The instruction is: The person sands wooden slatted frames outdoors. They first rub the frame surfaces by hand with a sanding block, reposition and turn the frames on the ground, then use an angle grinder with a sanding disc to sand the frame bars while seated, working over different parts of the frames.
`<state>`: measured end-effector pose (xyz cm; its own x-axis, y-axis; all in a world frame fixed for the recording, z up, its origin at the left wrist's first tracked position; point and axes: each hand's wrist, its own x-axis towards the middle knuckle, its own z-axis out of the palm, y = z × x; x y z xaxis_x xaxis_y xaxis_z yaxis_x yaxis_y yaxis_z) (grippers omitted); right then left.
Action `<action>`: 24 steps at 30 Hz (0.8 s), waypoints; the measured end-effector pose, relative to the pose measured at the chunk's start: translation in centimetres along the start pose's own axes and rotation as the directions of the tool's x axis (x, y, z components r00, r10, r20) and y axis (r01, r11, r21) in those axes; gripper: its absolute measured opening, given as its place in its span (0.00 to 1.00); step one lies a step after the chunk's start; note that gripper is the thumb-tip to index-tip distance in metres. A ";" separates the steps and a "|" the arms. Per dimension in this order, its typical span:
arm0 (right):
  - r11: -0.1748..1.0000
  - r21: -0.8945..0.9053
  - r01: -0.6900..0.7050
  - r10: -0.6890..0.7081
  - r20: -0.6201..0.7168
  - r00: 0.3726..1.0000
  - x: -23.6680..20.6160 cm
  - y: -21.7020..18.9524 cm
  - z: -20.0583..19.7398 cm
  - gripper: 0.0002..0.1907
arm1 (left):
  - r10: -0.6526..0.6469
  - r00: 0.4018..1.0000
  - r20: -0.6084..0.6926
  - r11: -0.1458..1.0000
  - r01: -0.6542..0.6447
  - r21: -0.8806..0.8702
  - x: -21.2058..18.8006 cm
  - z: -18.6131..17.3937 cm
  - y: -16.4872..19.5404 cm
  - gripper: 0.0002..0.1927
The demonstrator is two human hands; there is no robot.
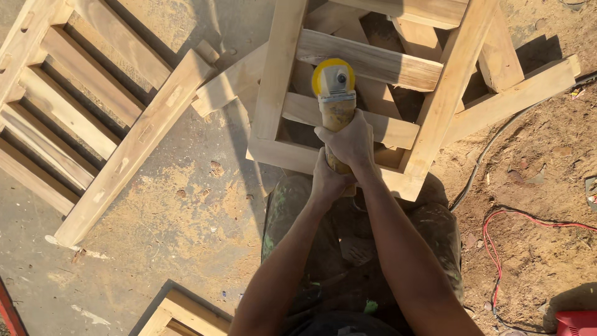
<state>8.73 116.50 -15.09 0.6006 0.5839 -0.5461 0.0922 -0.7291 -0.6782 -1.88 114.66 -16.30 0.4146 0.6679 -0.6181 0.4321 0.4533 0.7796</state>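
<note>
Where the two forearms meet above the knees, the left hand (328, 180) wraps the rear of the grinder (336, 102), its grip clamped on the body. The right hand (352, 142) sits just ahead, grip likewise clamped on the same body. The grinder's yellow head rests against a slat of the wooden frame (280, 81), which stands on the dirt floor (174, 205). A second slatted frame (93, 118) lies to the left. A red cable (497, 249) trails on the right.
</note>
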 end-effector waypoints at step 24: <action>0.987 -0.156 0.024 -0.009 0.094 0.995 -6.0 3.2 2.1 0.40 | -0.105 0.994 -0.027 0.958 0.094 -0.270 -5.8 1.2 -6.8 0.41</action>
<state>3.76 111.44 -15.06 0.5221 0.6216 -0.5840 0.2292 -0.7618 -0.6059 -6.20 107.01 -18.14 0.3451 0.6320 -0.6939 0.2369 0.6568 0.7159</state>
